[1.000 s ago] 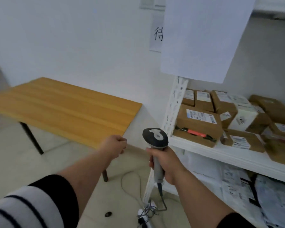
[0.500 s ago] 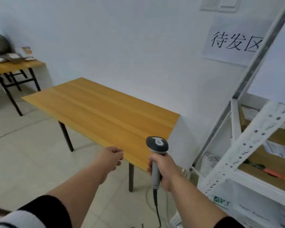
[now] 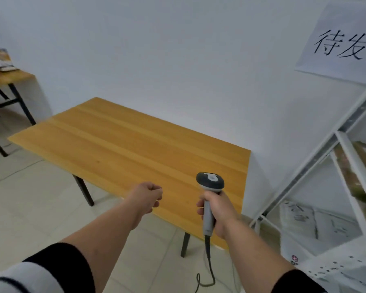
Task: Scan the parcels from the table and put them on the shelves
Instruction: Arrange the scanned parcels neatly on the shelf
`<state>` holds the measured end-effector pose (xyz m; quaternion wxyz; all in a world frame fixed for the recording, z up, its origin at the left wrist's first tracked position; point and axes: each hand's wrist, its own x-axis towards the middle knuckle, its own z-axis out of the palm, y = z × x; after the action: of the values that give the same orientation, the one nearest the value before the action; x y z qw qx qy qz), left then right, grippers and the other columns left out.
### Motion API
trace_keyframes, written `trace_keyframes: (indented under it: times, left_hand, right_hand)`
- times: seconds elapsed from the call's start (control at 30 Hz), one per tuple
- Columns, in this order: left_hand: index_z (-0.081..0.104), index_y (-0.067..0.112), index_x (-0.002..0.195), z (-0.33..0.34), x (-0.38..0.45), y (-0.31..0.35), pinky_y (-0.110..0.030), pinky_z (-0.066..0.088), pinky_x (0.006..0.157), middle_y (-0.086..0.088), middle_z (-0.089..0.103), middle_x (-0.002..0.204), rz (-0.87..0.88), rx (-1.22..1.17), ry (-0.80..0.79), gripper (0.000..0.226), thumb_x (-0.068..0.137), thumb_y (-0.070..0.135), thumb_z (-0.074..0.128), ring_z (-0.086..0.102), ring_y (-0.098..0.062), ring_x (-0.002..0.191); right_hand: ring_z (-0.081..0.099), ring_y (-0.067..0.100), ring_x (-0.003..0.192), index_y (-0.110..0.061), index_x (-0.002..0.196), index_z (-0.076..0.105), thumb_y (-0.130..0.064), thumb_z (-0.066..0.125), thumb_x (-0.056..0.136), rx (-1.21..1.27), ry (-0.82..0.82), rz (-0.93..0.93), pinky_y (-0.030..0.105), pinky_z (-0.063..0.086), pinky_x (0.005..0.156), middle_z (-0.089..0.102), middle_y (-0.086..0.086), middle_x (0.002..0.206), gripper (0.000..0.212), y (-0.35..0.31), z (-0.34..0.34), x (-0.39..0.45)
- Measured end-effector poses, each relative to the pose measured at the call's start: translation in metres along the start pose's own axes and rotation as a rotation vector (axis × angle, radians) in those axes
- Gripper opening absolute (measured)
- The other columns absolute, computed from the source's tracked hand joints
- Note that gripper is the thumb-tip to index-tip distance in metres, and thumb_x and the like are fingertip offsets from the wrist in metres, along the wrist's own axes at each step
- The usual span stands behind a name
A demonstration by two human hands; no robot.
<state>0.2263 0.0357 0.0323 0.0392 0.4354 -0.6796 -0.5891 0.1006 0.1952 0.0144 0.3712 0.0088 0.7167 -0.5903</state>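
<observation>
Scanner [image 3: 209,182] stands upright in the lower middle of the frame, its grey handle wrapped by the curled fingers of the right hand [image 3: 219,212], its dark head topmost and over the near right corner of the table [image 3: 118,144]. A dark cord [image 3: 209,265] hangs from the handle's base and loops toward the tiled floor [image 3: 30,208]. The left hand [image 3: 146,195] hovers at the table's near edge, left of the scanner and apart from it, fingers clenched into a loose fist around nothing. The wooden tabletop runs from the centre toward the left, its far long edge close to the white wall. Shelves [image 3: 347,187] of white metal fill the right edge of the frame, with a narrow gap of floor between their upright and the table's right end; brown parcels [image 3: 351,176] sit blurred on them, and white bags lie on the lower level. A paper sign [image 3: 347,45] with dark characters hangs on the wall at upper right. A second table [image 3: 6,78] shows at upper left, with open floor between the two.
</observation>
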Motion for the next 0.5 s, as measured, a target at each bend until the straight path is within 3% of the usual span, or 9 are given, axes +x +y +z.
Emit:
trace_keyframes:
  times: [0.2, 0.33, 0.5]
  left_hand:
    - [0.064, 0.012, 0.107, -0.013, 0.070, 0.010, -0.029, 0.046, 0.068, -0.007, 0.065, 0.100, -0.042, 0.067, -0.020, 0.016, 0.101, 0.021, 0.053, 0.058, -0.018, 0.079]
    - [0.064, 0.017, 0.101, -0.011, 0.128, 0.026, -0.033, 0.047, 0.072, -0.007, 0.066, 0.105, -0.056, 0.121, -0.051, 0.013, 0.101, 0.024, 0.053, 0.060, -0.019, 0.083]
    - [0.060, 0.016, 0.113, 0.009, 0.188, 0.036, -0.036, 0.044, 0.075, -0.005, 0.064, 0.108, -0.100, 0.154, -0.127, 0.017, 0.103, 0.028, 0.052, 0.061, -0.021, 0.090]
  right_hand:
    - [0.061, 0.025, 0.078, -0.017, 0.119, 0.053, -0.022, 0.066, 0.094, 0.047, 0.023, 0.043, 0.039, 0.050, 0.069, 0.062, 0.011, 0.095, 0.028, -0.011, 0.020, 0.070]
    - [0.059, 0.025, 0.078, -0.016, 0.120, 0.053, -0.024, 0.067, 0.095, 0.091, 0.038, 0.095, 0.046, 0.052, 0.081, 0.060, 0.010, 0.092, 0.030, -0.017, 0.034, 0.133]
    - [0.057, 0.025, 0.074, -0.019, 0.123, 0.051, -0.028, 0.066, 0.096, 0.143, 0.070, 0.191, 0.044, 0.049, 0.075, 0.058, 0.009, 0.085, 0.032, -0.020, 0.045, 0.192]
